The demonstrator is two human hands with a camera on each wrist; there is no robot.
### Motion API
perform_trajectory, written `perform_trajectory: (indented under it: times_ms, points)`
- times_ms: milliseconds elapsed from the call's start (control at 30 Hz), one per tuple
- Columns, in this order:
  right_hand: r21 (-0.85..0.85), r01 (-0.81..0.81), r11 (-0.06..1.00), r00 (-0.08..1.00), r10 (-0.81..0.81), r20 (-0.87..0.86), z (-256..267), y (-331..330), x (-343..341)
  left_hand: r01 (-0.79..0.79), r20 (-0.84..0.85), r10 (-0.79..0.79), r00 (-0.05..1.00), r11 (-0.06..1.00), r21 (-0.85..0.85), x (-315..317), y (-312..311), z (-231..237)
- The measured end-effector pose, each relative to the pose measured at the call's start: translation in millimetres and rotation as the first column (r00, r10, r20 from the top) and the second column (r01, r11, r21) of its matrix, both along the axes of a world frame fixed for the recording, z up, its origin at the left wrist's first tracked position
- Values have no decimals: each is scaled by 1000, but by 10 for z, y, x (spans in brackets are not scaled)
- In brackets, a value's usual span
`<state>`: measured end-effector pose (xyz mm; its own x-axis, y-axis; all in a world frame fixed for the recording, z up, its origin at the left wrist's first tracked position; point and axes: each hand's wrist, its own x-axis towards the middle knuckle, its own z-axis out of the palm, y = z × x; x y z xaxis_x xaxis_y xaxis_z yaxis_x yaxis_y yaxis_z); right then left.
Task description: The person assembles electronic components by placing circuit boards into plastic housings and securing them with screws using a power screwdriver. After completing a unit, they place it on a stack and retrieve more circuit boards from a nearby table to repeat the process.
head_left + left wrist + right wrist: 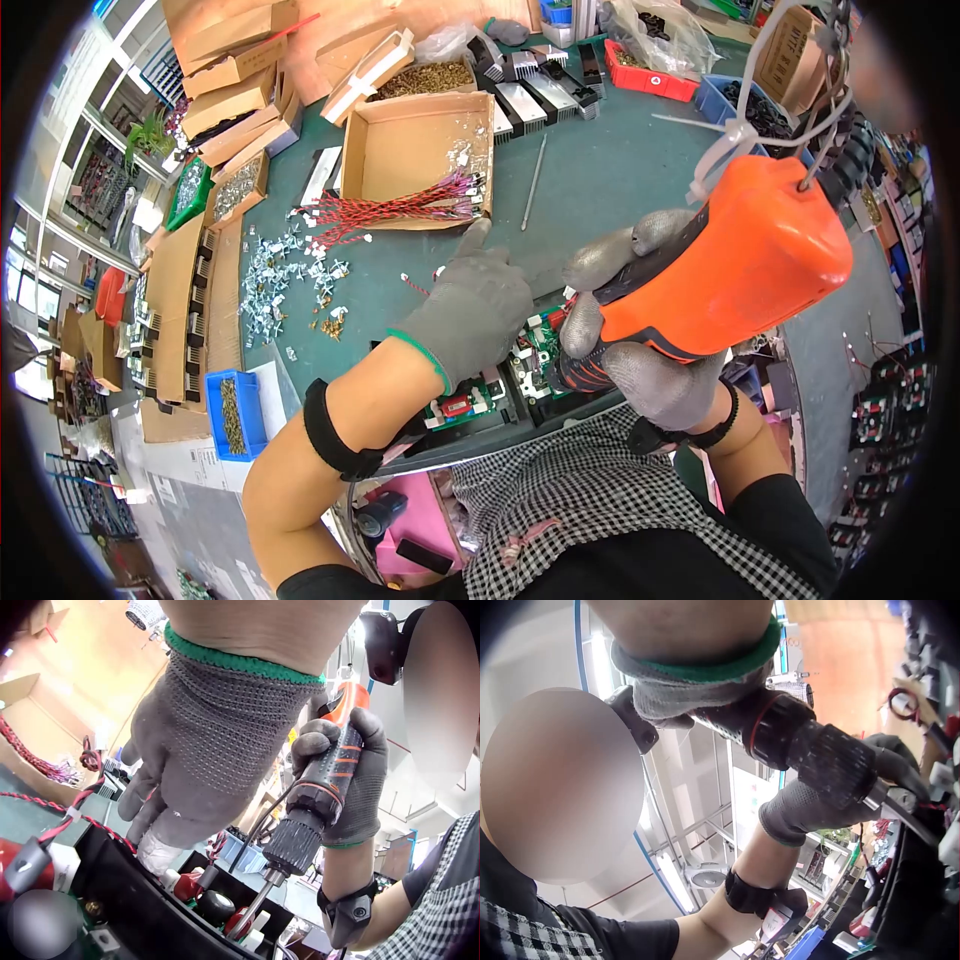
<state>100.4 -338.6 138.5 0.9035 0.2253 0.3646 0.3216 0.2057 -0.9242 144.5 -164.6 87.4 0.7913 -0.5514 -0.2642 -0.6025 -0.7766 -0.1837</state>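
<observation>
My gloved right hand (655, 375) grips an orange and black power screwdriver (730, 265) that hangs from a cord. In the left wrist view, the long metal bit (259, 904) of the driver reaches down into a black housing (127, 900) with red and green parts inside. The gloved left hand (480, 305) lies over the green circuit boards (462, 403); in the left wrist view its fingertips (157, 851) are down at the housing's edge, beside a red part (187, 886). Whether they pinch something there is hidden. Red-black twisted wires (52, 806) run past that hand.
Behind the hands stands a cardboard box (415, 150) with red-black wires (400, 210) across its front edge. Loose silver clips (270, 285) lie at left, near a blue bin (236, 415). Heat sinks (525, 105), a metal rod (535, 180) and a red bin (650, 80) are farther back.
</observation>
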Motion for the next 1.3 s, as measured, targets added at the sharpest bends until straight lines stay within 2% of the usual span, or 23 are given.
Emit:
perform_trajectory:
  times_ms: [533,667,700,767,833,933,1000,1100,1200,1300]
  points:
    - [-169,15,986,1000,-15,-1,-4,3,-35,-94,-217,103,971,994,48,25,-21,196]
    - [-219,33,975,999,-33,6,-25,9,-61,-128,-232,107,967,989,-79,14,14,202]
    - [-237,40,971,999,-37,18,-37,8,-62,-145,-224,103,969,973,-180,-32,57,156]
    - [-279,61,958,993,-30,111,-59,19,-67,-117,-202,51,978,937,-329,-152,140,75]
    - [-338,121,933,954,-16,299,-103,36,-49,-32,-157,-40,987,901,-433,-325,203,-53]
    - [-365,228,903,810,32,585,-96,187,30,96,-15,-130,991,805,-585,-575,250,-355]
    - [-362,305,881,681,64,730,-97,251,58,75,-36,-104,994,880,-470,-632,233,-332]
    - [-370,328,869,621,97,778,-109,283,43,63,59,-34,998,781,-621,-754,194,-141]
    - [-374,317,871,618,110,779,-133,309,28,-71,-55,52,997,426,-902,-704,140,-299]
    - [-381,290,878,650,112,752,-153,332,21,84,91,-30,995,729,-679,-680,120,-213]
